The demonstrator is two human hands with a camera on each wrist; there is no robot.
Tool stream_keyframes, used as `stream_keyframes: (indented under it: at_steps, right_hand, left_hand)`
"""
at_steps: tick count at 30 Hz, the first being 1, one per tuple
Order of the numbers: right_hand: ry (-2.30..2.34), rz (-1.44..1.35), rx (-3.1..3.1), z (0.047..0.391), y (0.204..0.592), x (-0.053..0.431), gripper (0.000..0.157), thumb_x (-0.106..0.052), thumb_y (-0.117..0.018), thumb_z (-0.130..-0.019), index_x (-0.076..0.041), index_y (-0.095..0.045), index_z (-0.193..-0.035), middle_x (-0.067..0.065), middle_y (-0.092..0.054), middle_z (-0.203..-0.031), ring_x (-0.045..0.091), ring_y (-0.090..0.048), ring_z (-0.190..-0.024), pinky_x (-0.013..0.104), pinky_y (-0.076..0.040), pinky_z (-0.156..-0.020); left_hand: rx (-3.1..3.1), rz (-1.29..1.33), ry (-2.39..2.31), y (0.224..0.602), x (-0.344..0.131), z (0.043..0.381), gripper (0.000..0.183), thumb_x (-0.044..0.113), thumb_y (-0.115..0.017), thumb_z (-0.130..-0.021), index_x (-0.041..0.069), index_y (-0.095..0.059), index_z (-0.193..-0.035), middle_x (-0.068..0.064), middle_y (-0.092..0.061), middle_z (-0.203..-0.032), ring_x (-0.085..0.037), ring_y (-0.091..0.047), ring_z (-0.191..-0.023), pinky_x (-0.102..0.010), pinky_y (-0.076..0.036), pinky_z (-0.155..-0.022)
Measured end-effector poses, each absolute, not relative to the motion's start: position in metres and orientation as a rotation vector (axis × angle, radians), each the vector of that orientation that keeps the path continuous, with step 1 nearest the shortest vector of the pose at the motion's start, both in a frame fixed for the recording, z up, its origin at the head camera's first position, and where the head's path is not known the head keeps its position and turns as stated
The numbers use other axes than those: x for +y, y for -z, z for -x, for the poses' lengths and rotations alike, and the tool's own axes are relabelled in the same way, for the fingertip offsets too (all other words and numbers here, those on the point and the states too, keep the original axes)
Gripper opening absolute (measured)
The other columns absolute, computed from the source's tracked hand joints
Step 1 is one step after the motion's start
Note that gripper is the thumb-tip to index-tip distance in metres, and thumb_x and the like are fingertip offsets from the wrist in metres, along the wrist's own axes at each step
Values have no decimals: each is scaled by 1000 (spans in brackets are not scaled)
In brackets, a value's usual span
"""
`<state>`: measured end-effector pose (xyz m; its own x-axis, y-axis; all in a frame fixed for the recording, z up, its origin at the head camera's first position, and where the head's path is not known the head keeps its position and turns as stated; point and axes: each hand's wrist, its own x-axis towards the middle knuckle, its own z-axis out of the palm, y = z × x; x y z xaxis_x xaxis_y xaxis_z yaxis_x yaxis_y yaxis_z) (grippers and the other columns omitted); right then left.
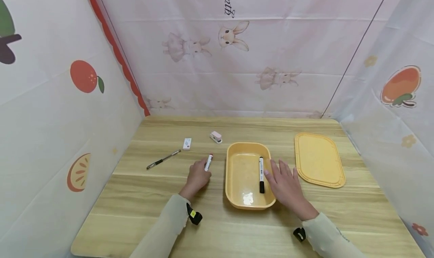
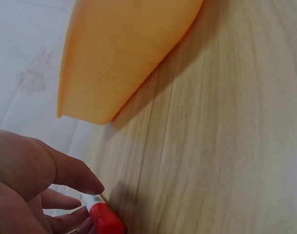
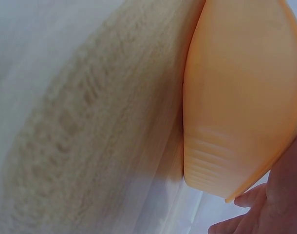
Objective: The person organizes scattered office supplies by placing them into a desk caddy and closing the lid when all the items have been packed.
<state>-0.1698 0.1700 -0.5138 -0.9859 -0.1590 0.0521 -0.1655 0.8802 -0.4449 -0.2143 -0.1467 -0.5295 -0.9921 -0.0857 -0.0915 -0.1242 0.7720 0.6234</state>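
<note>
My left hand (image 1: 198,176) pinches a white marker with a red cap (image 2: 107,220) between thumb and fingers, close over the table left of a yellow plastic box (image 1: 249,204). Inside that lidless box lies another marker, white with a black cap (image 1: 261,175), along its right side. My right hand (image 1: 287,188) rests at the box's right rim, its fingers straight and spread and the thumb reaching over the edge. From the right wrist view, fingertips (image 3: 248,197) show right at the rim of the box.
A black-and-clear pen (image 1: 163,160) lies on the left of the wooden table (image 1: 142,212). Behind it are a small white box (image 1: 187,144) and a pink stapler (image 1: 216,136). A flat yellow lid (image 1: 318,158) lies at the right. Printed cloth hangs around three sides.
</note>
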Motion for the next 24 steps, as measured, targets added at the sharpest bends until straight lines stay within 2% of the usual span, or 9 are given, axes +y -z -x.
stream_keyframes:
  at_steps: [6, 13, 17, 20, 24]
  right_hand:
    - [-739, -263, -3027, 170, 515, 171, 73, -59, -21, -106, -10, -25, -160, 28, -20, -163, 46, -17, -151, 70, 0, -117]
    - [-732, -265, -3030, 170, 515, 171, 71, -56, -24, -107, -9, -24, -160, 28, -19, -163, 45, -17, -151, 70, 1, -117]
    - [-729, -269, -3030, 171, 515, 171, 70, -54, -25, -107, -9, -25, -160, 28, -19, -163, 45, -17, -151, 70, 0, -117]
    - [-740, -269, -3026, 171, 516, 171, 69, -53, -27, -108, -9, -25, -160, 28, -19, -163, 45, -17, -151, 71, -1, -117]
    - [-743, -268, -3026, 171, 515, 171, 68, -53, -27, -108, -9, -25, -160, 28, -20, -163, 46, -17, -151, 71, -1, -117]
  left_hand:
    - [2921, 166, -976, 527, -144, 215, 54, 1, -69, -85, 2, -58, -138, -21, -62, -115, -32, -55, -97, -45, -49, -83]
    - [2873, 175, -1021, 524, -146, 218, 36, 0, -67, -82, 2, -67, -118, -13, -62, -90, -25, -56, -75, -32, -46, -64]
    - [2794, 225, -1076, 522, -148, 219, 26, 1, -66, -83, 3, -68, -110, -7, -62, -84, -21, -56, -71, -27, -44, -60]
    - [2748, 260, -1117, 521, -149, 219, 29, 3, -67, -84, 3, -68, -113, -6, -64, -88, -20, -57, -74, -27, -45, -63]
    - [2702, 278, -1263, 524, -151, 222, 40, 1, -67, -83, 0, -64, -123, -9, -68, -102, -20, -60, -84, -29, -51, -73]
